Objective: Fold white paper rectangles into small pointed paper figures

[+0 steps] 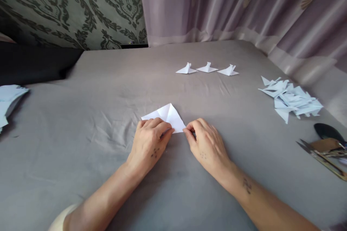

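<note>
A folded sheet of white paper (170, 115) with crease lines lies on the grey cloth in front of me, its peak pointing away. My left hand (153, 135) rests over its near left part, thumb and fingers closed on the lower edge and covering that side. At the paper's right corner, my right hand (202, 139) pinches the tip between thumb and forefinger. The paper's near left edge is hidden under my left hand.
Three folded paper figures (208, 68) stand in a row farther back. A heap of similar white figures (294, 99) lies at right, with scissors (321, 157) and a black rounded object (328, 131) nearer. White paper sheets (9, 103) sit at far left beside black fabric (35, 63).
</note>
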`<state>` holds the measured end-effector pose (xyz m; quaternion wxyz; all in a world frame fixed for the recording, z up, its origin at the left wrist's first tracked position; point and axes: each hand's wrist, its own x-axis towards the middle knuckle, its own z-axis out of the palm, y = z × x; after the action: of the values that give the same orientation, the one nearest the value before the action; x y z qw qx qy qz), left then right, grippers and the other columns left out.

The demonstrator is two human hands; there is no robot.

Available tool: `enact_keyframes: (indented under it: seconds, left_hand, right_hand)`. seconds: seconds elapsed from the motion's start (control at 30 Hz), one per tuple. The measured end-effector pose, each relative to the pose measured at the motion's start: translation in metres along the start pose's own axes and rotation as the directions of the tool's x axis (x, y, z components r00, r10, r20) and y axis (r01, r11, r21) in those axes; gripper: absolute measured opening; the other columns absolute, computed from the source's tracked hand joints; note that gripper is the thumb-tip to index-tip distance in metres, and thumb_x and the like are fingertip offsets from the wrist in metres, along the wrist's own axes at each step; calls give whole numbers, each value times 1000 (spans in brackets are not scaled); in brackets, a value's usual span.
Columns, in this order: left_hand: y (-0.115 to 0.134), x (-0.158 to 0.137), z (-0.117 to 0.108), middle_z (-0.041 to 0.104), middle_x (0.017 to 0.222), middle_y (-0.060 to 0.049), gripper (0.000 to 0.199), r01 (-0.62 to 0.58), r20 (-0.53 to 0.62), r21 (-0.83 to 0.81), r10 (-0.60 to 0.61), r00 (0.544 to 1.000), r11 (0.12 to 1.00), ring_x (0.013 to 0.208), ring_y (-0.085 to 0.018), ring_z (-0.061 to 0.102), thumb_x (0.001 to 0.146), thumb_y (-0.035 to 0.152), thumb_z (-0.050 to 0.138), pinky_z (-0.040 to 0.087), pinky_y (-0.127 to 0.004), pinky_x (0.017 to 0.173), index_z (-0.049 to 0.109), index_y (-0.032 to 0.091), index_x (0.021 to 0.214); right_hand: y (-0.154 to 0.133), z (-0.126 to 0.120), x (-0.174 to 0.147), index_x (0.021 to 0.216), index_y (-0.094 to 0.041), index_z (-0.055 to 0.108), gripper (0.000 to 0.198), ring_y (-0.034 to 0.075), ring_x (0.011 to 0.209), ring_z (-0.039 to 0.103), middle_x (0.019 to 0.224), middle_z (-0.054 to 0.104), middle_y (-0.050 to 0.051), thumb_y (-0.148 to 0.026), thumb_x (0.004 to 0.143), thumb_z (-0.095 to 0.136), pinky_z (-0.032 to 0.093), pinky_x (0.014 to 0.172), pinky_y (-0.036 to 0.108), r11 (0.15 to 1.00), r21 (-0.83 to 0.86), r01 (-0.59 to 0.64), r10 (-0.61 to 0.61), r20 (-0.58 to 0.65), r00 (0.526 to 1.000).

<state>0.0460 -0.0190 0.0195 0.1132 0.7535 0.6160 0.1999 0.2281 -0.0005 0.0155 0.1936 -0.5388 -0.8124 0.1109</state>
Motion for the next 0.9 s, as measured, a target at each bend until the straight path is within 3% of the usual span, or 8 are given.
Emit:
enact_keyframes:
  seconds: [0.23,0.37,0.47,0.6,0.9]
  left_hand:
    - [0,0,0,69,87,-1,16,12,23,15,-12,1000,1000,84,-20,62,93,28,52,38,-36,80,65,23,86]
    - [1,0,0,68,87,-1,17,6,22,27,-7,1000,1000,85,-20,63,93,28,51,38,-36,80,65,22,86]
    - [2,1,0,68,88,-2,16,0,22,39,-1,1000,999,86,-21,63,92,27,52,38,-36,80,66,22,86]
    - [2,0,0,68,87,-3,15,-9,5,43,9,1000,999,86,-21,63,92,27,53,39,-36,80,67,21,88]
    - [1,0,2,68,87,-3,12,-20,-14,36,21,1000,999,84,-20,63,90,26,56,39,-34,79,67,21,87]
  right_hand:
    - [8,-7,3,84,-21,58,7,15,70,60,82,64,-1,-16,88,56,42,62,27,987,146,-71,65,46,997]
    - [10,-9,0,95,-20,60,12,14,73,62,87,66,1,-13,87,54,48,68,25,952,299,-64,85,-56,995]
    - [6,-10,-5,98,-20,61,19,15,84,64,93,67,4,-11,90,47,50,78,27,939,339,57,-5,-151,989]
    - [-2,-7,-13,104,-21,63,32,17,94,64,101,68,6,-6,92,37,51,85,31,929,301,214,-176,-149,973]
    - [-8,-4,-19,102,-18,64,33,21,101,61,102,68,9,-3,93,36,54,85,36,928,114,355,-339,-139,931]
